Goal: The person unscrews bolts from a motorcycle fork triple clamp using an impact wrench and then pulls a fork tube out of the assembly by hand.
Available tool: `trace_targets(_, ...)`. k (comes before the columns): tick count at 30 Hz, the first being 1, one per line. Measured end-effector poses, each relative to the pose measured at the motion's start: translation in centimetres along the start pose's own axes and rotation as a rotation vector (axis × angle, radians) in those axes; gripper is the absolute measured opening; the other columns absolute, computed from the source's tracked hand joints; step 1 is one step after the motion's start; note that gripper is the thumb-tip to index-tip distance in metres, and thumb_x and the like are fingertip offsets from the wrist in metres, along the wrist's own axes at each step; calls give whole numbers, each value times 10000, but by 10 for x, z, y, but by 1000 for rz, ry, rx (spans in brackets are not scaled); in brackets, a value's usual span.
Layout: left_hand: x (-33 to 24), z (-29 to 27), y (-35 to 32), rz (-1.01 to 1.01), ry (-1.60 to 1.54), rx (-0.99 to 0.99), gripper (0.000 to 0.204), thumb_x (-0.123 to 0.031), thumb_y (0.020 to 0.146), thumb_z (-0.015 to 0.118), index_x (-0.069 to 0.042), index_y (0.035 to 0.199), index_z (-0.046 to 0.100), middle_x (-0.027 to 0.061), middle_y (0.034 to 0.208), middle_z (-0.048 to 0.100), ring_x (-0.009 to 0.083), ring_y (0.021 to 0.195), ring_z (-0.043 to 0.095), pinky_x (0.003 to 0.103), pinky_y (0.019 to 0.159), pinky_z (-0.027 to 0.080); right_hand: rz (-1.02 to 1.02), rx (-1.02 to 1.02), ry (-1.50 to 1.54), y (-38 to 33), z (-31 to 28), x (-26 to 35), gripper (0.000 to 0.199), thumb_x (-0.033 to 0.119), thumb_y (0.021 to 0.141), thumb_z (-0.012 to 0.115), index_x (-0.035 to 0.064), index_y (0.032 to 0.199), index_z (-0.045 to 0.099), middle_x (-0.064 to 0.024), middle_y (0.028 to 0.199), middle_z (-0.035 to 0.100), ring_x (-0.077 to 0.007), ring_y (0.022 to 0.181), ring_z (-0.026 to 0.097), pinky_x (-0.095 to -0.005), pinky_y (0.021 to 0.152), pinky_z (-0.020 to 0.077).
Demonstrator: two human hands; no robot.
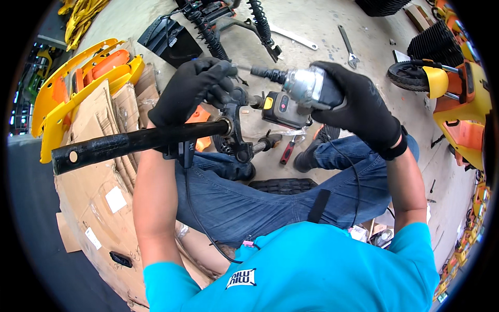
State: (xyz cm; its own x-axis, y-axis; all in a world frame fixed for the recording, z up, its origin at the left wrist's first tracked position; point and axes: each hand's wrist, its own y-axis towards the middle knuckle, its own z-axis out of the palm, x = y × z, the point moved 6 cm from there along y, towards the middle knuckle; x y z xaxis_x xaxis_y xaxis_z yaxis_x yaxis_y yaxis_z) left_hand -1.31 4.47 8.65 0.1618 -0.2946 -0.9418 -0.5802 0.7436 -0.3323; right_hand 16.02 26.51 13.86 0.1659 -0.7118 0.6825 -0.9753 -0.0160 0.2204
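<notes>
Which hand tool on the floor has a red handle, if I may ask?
The short tool pictured just below the battery pack; the silver wrench and adjustable wrench show no red.

We look down on a brightly lit, spotted pale grey floor (325, 21), with a darker floor strip (31, 208) on our left and flattened cardboard (88, 190) spread beside it. Along the right rim, too warped for us to be sure, runs what may be a row of yellow-orange vehicles (479, 205)
</notes>
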Motion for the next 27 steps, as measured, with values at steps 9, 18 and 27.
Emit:
trace_targets(9, 4, -4, 1, -13, -35, -33, 303, -261, 999, 588, -14, 1174, 601, 28, 882, 635, 85, 734, 597, 235, 677, 503, 318, -122, -73, 24, -52, -116, 597, 309, 711, 803, -26, 1164, 607, -122, 908, 690, -155, 821, 665, -310, 703, 539)
trace_targets(18, 5, -5, 1, -32, -45, -18, 320, -212, 992, 577, 13, 1221, 585, 29, 908, 648, 80, 764, 615, 241, 721, 520, 636, -194, -346, 13, 8, -303, 802, 493, 609, 819, 11, 1212, 602, -214, 1070, 685, -345, 1012, 664, -406, 873, 515)
trace_targets(27, -2, 4, -1, -56, -36, -60, 339, -206, 997, 559, 42, 1228, 579, 76, 953, 679, 92, 813, 646, 236, 782, 526, 696, -222, -327, -28, 34, -339, 758, 514, 680, 795, 3, 1195, 575, -205, 1041, 679, -339, 966, 666, -417, 827, 507)
